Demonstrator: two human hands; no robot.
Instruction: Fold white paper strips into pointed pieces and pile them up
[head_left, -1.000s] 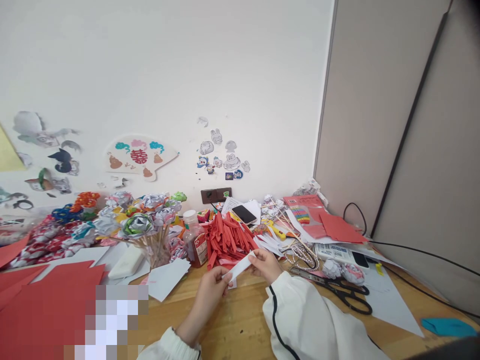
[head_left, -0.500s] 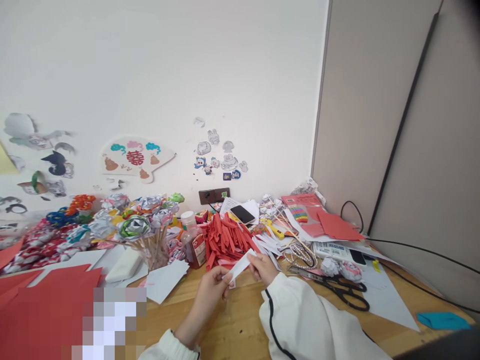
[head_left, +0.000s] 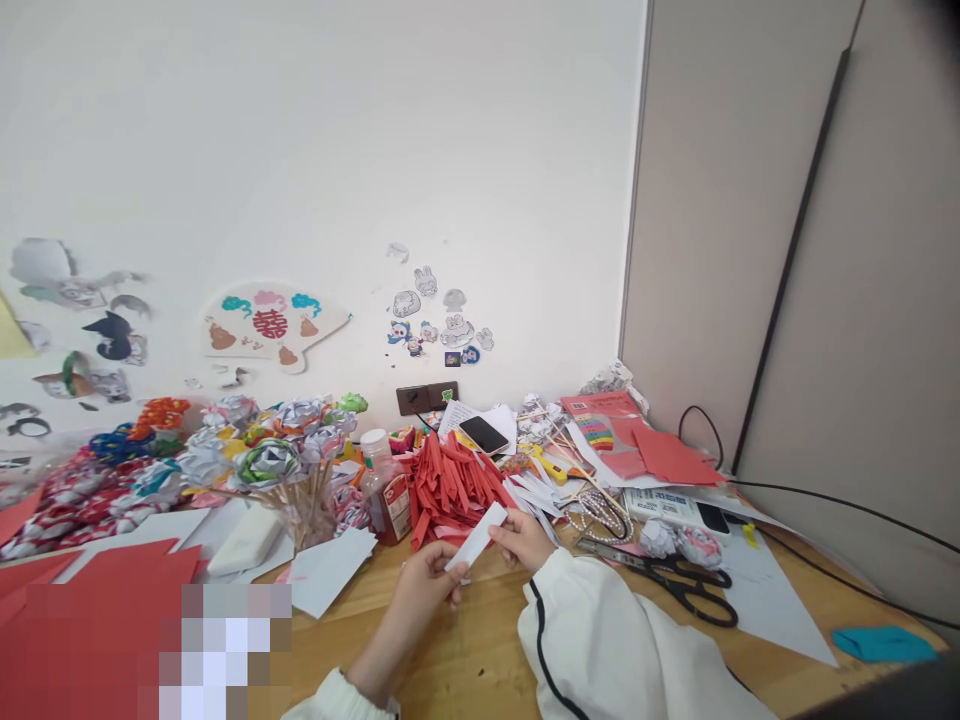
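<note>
Pinching the lower end of a white paper strip [head_left: 477, 534], the left hand [head_left: 429, 582] sits low over the tabletop [head_left: 465, 650], thumb and fingers closed on the paper. The right hand [head_left: 525, 540] pinches the upper part of the same strip. I log the strip as slanting up to the right between the two hands, held clear of the wood.

Items outward from there, as I read them:
- Pile of red folded strips [head_left: 450, 485], just behind both hands.
- Bottle [head_left: 386, 492], red label, white cap, upright, touching the pile's left side.
- White sheet [head_left: 330, 565], flat, left of the left hand.
- Paper flowers [head_left: 274, 455] on sticks, bunched behind that sheet.
- Red sheets [head_left: 97, 585], far left, overlapping.
- Bead string [head_left: 600, 512], near the right hand on its right.
- Black scissors [head_left: 690, 585], lying flat beyond the beads.
- Phone [head_left: 484, 433], dark screen up, behind the red pile near the wall.
- Teal scrap [head_left: 885, 643], far right, well apart from everything else.
</note>
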